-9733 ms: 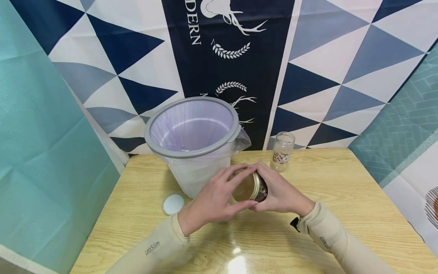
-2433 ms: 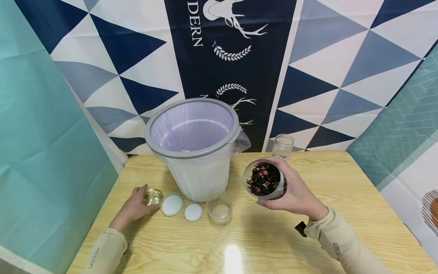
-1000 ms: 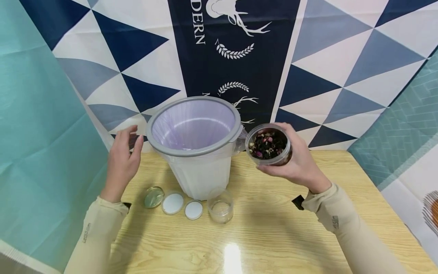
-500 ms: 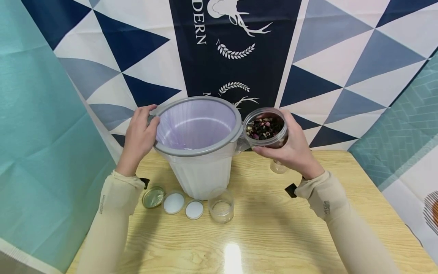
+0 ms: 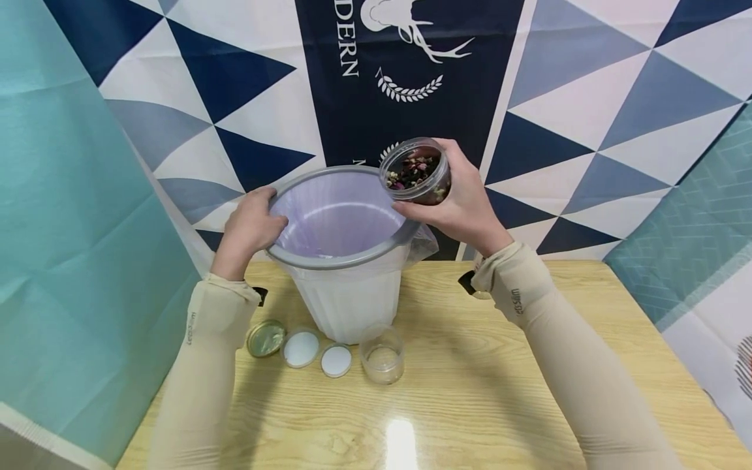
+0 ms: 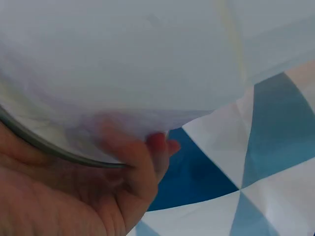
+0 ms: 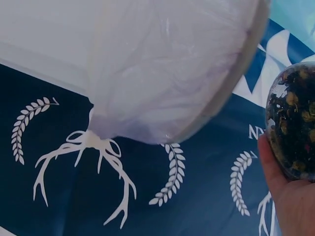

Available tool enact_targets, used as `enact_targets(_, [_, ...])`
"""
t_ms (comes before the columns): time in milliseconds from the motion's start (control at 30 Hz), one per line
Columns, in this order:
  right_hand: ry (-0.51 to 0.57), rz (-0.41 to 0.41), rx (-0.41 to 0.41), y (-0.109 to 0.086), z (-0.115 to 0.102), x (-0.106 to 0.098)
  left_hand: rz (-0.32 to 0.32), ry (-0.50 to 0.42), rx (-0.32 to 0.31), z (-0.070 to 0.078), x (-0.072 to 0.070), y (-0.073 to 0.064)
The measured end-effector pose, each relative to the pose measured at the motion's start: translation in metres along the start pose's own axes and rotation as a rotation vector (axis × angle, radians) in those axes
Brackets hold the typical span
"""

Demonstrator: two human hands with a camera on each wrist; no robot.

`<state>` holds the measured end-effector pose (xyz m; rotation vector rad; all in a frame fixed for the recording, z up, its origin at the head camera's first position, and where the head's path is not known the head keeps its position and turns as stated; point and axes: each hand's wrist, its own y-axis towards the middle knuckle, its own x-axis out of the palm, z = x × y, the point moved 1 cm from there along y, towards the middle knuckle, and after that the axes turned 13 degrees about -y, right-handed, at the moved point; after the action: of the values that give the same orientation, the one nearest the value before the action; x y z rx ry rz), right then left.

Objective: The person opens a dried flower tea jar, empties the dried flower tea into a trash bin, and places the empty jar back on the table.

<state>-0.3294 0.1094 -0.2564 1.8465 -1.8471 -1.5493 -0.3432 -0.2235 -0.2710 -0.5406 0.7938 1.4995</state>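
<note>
My left hand (image 5: pixel 251 219) grips the left rim of a white trash bin (image 5: pixel 352 303) with a grey ring and a thin plastic liner; in the left wrist view its fingers (image 6: pixel 140 167) curl round the rim. With my right hand (image 5: pixel 461 202) I hold a clear jar (image 5: pixel 437 190) of dark dried flower tea (image 5: pixel 414 173), pink and yellow bits among it. The jar is uncovered and tilted left, its mouth over the bin's right rim. In the right wrist view the tea (image 7: pixel 295 123) shows through the jar's wall.
On the wooden table (image 5: pixel 446 405) before the bin stand a gold lid (image 5: pixel 267 338), two white-topped round lids (image 5: pixel 301 348) and a clear container (image 5: pixel 382 369). Another clear jar is mostly hidden behind my right wrist. A patterned cloth backdrop (image 5: pixel 258 65) hangs behind.
The jar's gold lid has come off and lies on the table. My left hand has gone from it up to the bin's rim. The right hand has carried the jar up and left over the bin.
</note>
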Motion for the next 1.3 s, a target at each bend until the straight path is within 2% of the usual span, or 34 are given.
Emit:
enact_targets(167, [-0.038, -0.023, -0.024, 0.005, 0.002, 0.008, -0.015, 0.035, 0.014, 0.003, 0.000, 0.003])
enact_targets(400, [-0.144, -0.055, -0.037, 0.012, 0.006, 0.007, -0.011, 0.026, 0.011, 0.003, 0.001, 0.006])
enact_targets(567, [-0.244, -0.068, -0.062, 0.025, 0.007, 0.001, -0.018, -0.015, 0.006, -0.001, 0.002, 0.007])
enact_targets(767, [-0.346, -0.105, -0.081, 0.040, 0.005, 0.000, -0.033, -0.116, -0.003, -0.005, 0.003, 0.007])
enact_targets(967, [-0.448, -0.166, -0.158, 0.047, 0.001, 0.007, -0.056, -0.199, -0.014, -0.008, 0.003, 0.008])
enact_targets(1133, [-0.530, -0.179, -0.204, 0.050, 0.002, 0.011, -0.054, -0.217, -0.020, -0.008, 0.003, 0.010])
enact_targets(1300, [-0.560, -0.169, -0.213, 0.049, 0.007, 0.011, -0.060, -0.214, -0.016, -0.007, 0.005, 0.013])
